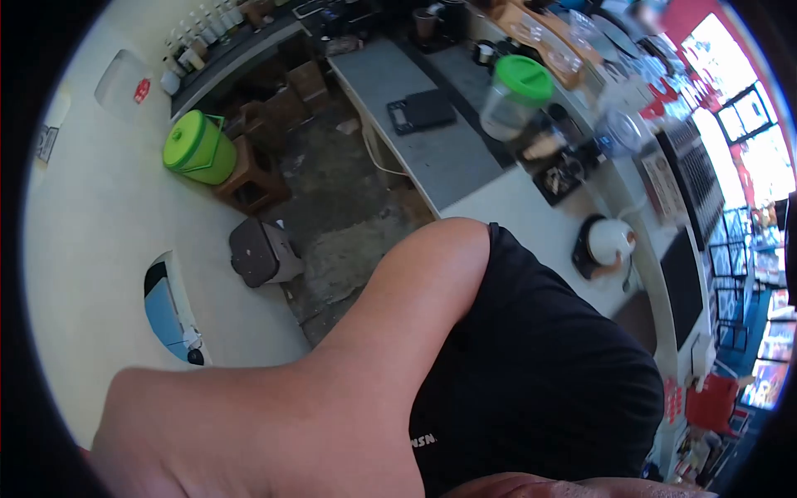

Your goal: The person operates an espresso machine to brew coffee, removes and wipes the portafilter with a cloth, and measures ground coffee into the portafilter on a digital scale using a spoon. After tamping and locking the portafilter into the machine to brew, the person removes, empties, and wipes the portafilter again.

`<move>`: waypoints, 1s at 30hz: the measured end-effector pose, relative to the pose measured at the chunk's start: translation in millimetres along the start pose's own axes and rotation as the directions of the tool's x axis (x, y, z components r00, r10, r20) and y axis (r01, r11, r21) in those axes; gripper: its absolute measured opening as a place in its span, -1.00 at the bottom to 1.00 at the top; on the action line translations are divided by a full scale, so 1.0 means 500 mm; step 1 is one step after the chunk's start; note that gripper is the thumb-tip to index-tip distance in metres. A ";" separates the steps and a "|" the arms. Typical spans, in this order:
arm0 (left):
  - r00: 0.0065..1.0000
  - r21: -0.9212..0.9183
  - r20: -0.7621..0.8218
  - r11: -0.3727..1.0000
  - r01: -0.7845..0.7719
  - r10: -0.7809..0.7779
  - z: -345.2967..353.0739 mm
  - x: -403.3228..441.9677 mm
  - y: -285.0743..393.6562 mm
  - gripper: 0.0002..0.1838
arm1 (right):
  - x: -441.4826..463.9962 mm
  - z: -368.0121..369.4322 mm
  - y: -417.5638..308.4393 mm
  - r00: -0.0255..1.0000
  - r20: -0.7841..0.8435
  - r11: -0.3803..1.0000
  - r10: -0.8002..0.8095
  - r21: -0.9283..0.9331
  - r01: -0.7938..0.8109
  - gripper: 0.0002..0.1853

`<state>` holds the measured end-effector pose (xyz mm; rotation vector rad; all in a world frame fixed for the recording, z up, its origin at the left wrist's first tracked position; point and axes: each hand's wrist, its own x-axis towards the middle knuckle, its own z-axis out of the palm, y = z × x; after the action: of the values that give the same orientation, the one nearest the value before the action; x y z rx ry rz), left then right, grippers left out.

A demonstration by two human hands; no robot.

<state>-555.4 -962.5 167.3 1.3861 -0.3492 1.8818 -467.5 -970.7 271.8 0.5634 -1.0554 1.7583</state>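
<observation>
One white kettle [608, 241], arm [332, 382] apart

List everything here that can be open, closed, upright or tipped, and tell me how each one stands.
Green bucket: lid on, upright
Stool: upright, under the bucket
Bin: lid on, upright
Clear jar: green lid on, upright
Bottles: upright; caps too small to judge

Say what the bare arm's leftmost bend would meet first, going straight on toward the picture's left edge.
Probably the pale wall, though depth is unclear; neither hand clearly shows, only the bent arm.
</observation>
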 end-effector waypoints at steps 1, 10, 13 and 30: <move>1.000 0.009 0.019 1.000 0.004 -0.004 0.002 0.009 -0.040 -0.50 | 0.009 -0.037 -0.006 0.998 0.051 0.997 -0.025 0.080 0.021 -0.62; 0.977 0.334 -0.106 0.932 -0.142 0.187 -0.036 0.115 -0.308 -0.63 | 0.030 -0.309 -0.056 0.975 0.135 0.982 -0.175 0.100 0.162 -0.74; 0.930 0.493 -0.255 0.863 -0.109 0.263 -0.059 0.163 -0.372 -0.65 | 0.019 -0.372 -0.046 0.969 -0.114 0.902 -0.221 0.355 0.247 -0.87; 0.945 0.065 0.287 0.987 0.145 -0.157 -0.593 0.510 -0.829 -0.54 | 0.143 -0.875 -0.366 0.938 -0.034 0.564 -0.344 -0.807 0.178 -0.86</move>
<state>-499.9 -396.0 199.6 1.6761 -0.3373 1.5701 -294.2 -534.6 173.5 -0.0339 -1.3959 0.8828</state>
